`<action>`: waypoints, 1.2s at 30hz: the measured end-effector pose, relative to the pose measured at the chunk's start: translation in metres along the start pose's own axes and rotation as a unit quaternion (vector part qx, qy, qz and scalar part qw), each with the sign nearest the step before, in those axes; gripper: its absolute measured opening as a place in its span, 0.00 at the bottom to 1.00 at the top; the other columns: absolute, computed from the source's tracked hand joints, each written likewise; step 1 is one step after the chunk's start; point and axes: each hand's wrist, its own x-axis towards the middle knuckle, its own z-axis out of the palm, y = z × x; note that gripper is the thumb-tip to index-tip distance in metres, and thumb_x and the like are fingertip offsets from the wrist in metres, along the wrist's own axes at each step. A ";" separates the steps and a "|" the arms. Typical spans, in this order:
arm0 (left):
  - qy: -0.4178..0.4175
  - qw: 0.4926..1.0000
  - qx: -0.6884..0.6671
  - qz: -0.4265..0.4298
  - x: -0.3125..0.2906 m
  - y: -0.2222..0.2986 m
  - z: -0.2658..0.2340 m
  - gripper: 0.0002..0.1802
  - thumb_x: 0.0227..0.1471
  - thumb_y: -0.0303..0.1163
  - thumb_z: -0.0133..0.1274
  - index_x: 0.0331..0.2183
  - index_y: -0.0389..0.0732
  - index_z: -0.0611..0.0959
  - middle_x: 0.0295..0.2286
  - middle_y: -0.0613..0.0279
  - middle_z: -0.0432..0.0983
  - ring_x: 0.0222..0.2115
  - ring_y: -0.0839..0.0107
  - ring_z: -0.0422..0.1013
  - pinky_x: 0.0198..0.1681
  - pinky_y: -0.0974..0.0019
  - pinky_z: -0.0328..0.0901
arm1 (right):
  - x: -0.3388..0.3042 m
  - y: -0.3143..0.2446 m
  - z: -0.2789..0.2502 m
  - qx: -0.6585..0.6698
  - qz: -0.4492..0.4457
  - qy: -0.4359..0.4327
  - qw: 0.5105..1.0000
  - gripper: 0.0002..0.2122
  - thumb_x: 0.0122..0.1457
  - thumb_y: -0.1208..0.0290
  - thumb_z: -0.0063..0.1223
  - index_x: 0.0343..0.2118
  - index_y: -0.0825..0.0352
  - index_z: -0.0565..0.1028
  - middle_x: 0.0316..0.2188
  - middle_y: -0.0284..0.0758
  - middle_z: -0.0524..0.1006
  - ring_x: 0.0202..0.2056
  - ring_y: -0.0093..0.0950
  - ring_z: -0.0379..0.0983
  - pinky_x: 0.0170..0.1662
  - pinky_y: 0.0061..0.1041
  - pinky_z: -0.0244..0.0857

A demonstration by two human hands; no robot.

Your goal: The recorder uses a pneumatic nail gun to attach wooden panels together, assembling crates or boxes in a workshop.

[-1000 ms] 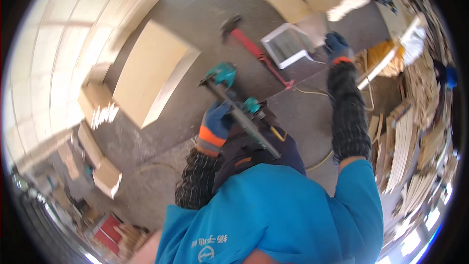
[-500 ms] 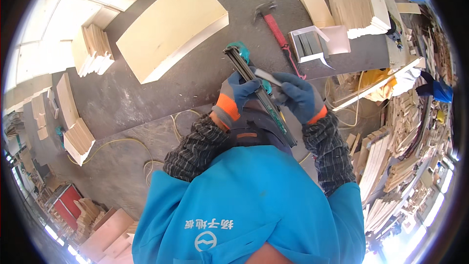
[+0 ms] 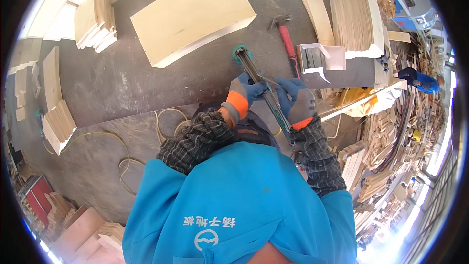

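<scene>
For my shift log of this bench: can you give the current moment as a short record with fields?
Setting: wood workshop, dark workbench
Left hand: gloved, gripping the nail gun near its teal head
Right hand: gloved, fingers on a thin strip at the gun's long magazine
On bench: large plywood panel, red-handled hammer, open white box
Also: yellow hose looping under the bench, stacked boards
</scene>
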 end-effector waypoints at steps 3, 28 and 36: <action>-0.012 1.000 0.015 -0.006 -0.001 0.003 -0.003 0.18 0.63 0.27 0.65 0.52 0.35 0.81 0.43 0.57 0.84 0.39 0.66 0.83 0.42 0.62 0.80 | 0.007 -0.026 0.000 0.029 0.062 -0.014 0.998 0.12 0.64 0.68 0.64 0.47 0.67 0.86 0.35 0.48 0.84 0.35 0.47 0.83 0.40 0.43 0.76; 0.032 0.993 0.096 0.061 0.008 -0.022 -0.010 0.12 0.70 0.32 0.54 0.48 0.37 0.85 0.35 0.62 0.83 0.35 0.73 0.74 0.38 0.66 0.69 | 0.044 -0.051 0.047 -0.231 0.034 -0.115 0.966 0.16 0.66 0.54 0.58 0.36 0.65 0.83 0.31 0.46 0.82 0.34 0.48 0.82 0.38 0.48 0.73; -0.049 0.990 -0.131 -0.029 -0.015 0.016 0.005 0.10 0.67 0.32 0.61 0.46 0.37 0.85 0.37 0.58 0.84 0.39 0.66 0.82 0.44 0.58 0.80 | 0.041 -0.029 0.033 -0.044 0.079 -0.050 0.995 0.21 0.64 0.53 0.64 0.53 0.64 0.83 0.38 0.46 0.86 0.38 0.45 0.85 0.43 0.43 0.77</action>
